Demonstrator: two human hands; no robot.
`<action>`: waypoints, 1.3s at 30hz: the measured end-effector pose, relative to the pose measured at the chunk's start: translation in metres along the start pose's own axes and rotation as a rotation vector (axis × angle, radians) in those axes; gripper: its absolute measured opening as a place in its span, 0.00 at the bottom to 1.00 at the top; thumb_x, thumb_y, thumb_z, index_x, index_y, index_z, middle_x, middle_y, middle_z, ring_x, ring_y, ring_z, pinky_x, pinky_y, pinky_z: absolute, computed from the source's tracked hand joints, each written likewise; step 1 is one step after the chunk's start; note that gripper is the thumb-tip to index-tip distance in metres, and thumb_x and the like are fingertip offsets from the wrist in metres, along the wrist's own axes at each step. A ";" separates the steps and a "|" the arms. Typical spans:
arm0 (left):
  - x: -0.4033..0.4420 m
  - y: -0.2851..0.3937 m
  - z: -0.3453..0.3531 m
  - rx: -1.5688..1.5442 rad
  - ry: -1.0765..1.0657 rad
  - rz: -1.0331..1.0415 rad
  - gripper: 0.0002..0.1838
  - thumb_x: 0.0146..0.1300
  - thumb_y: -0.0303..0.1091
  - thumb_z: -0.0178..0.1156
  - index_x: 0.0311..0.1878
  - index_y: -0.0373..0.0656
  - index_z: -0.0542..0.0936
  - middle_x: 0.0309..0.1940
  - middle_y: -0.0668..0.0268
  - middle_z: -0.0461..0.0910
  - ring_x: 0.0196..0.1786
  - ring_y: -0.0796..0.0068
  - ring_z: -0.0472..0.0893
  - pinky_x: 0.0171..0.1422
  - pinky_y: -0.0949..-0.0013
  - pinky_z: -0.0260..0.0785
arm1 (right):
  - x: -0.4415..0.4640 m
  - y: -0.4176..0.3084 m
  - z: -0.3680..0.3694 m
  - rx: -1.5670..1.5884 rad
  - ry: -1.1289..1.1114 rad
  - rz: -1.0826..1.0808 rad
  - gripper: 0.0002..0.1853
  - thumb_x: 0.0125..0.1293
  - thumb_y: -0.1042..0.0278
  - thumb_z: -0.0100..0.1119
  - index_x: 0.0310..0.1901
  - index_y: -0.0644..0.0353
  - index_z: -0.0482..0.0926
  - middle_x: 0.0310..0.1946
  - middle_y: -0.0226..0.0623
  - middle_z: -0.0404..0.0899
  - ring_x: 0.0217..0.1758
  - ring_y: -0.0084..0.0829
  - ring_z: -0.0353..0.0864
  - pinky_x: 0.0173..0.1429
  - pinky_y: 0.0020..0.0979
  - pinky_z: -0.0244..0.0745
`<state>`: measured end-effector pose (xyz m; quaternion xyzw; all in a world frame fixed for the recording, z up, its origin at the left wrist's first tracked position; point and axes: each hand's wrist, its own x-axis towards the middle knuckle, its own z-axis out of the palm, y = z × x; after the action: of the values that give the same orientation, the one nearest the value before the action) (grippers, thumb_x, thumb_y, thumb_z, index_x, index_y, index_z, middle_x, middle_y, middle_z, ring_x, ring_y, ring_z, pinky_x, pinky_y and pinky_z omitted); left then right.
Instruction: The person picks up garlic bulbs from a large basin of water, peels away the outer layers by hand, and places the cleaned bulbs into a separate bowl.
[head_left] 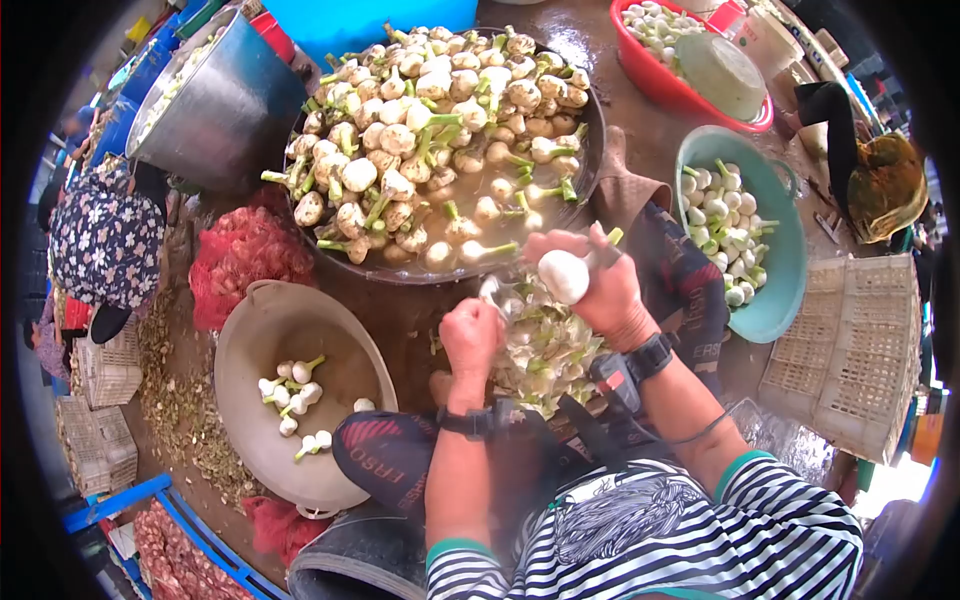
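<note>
My right hand (605, 290) is closed around a white garlic bulb (563, 276), whose green stem end shows above the fingers. To its left, my left hand (471, 338) makes a fist, palm side hidden. A pale, blurred shred pokes out by its thumb; I cannot tell what it is. Behind and below both hands lies a heap of garlic peelings (545, 355). Just beyond them stands a wide tub (592, 185) of murky water, piled with soil-stained garlic bulbs (397, 139) on short green stems.
A grey-white basin (237, 400) at left holds several cleaned bulbs; a green basin (793, 270) at right holds many more. Around stand a red basin (630, 70), plastic crates (850, 340), a metal pot (225, 120) and red net sacks (245, 255). Another person (105, 235) is at far left.
</note>
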<state>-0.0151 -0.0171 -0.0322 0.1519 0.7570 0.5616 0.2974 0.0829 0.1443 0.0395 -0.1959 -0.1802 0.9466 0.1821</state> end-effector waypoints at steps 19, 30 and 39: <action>-0.009 0.039 0.023 -0.421 -0.142 -0.226 0.15 0.60 0.25 0.49 0.50 0.32 0.74 0.28 0.60 0.81 0.24 0.80 0.79 0.29 0.79 0.73 | 0.019 -0.217 -0.070 -1.885 0.675 -0.649 0.21 0.57 0.67 0.64 0.52 0.64 0.75 0.47 0.47 0.79 0.49 0.36 0.78 0.53 0.31 0.71; 0.007 0.030 0.023 -0.534 -0.046 -0.268 0.12 0.62 0.23 0.49 0.48 0.31 0.73 0.31 0.58 0.80 0.30 0.74 0.81 0.34 0.73 0.77 | 0.199 0.039 0.007 -2.150 -0.331 0.148 0.21 0.51 0.66 0.59 0.47 0.67 0.77 0.41 0.55 0.79 0.44 0.50 0.79 0.49 0.40 0.74; 0.021 0.026 0.016 -0.630 0.050 -0.141 0.13 0.66 0.27 0.49 0.52 0.33 0.72 0.34 0.55 0.81 0.29 0.74 0.80 0.33 0.74 0.76 | 0.227 0.056 -0.012 -1.946 -0.217 0.307 0.16 0.46 0.64 0.62 0.34 0.67 0.80 0.36 0.54 0.80 0.41 0.50 0.79 0.46 0.39 0.74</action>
<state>-0.0239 0.0150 -0.0169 -0.0141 0.5619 0.7498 0.3491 -0.1215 0.1930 -0.0632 -0.1936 -0.8675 0.4121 -0.2005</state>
